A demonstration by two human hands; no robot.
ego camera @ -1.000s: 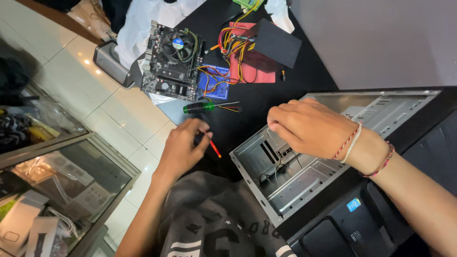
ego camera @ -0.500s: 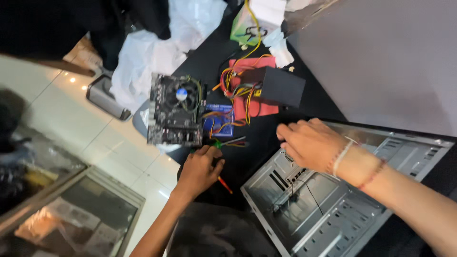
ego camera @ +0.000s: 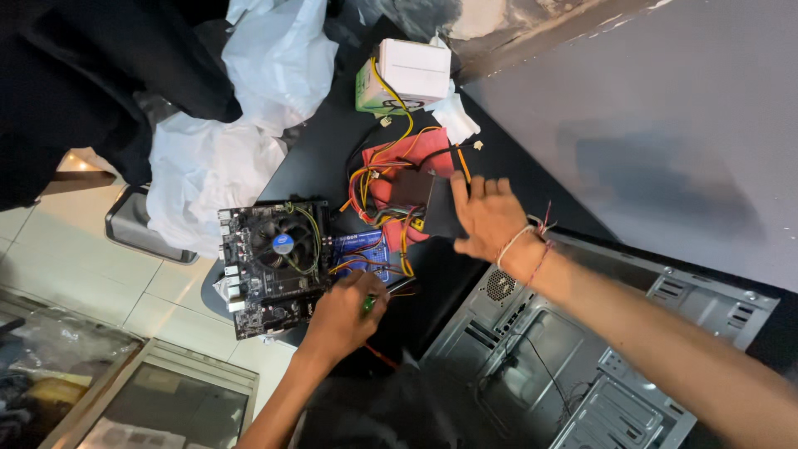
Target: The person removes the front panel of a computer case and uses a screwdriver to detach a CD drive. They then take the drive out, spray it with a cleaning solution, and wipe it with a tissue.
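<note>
The right hand is spread flat, fingers apart and gripping nothing, its fingertips over the far edge of the dark power supply box. That box lies on the black table just beyond the empty metal computer case, so from the case it sits up and to the left, with its bundle of yellow, red and orange cables trailing farther away over a red cloth. The box's long side runs roughly away from the case's open corner, and the palm lies along its right side.

The left hand is closed around a green-handled tool, probably a screwdriver, whose red end pokes out below the wrist. This hand sits left of the case, touching the near edge of the motherboard with its round fan.

Of the two, the right hand is plainly nearer the power supply box; the left is nearer the motherboard. A white box stands beyond the cloth, well apart from the case.
</note>
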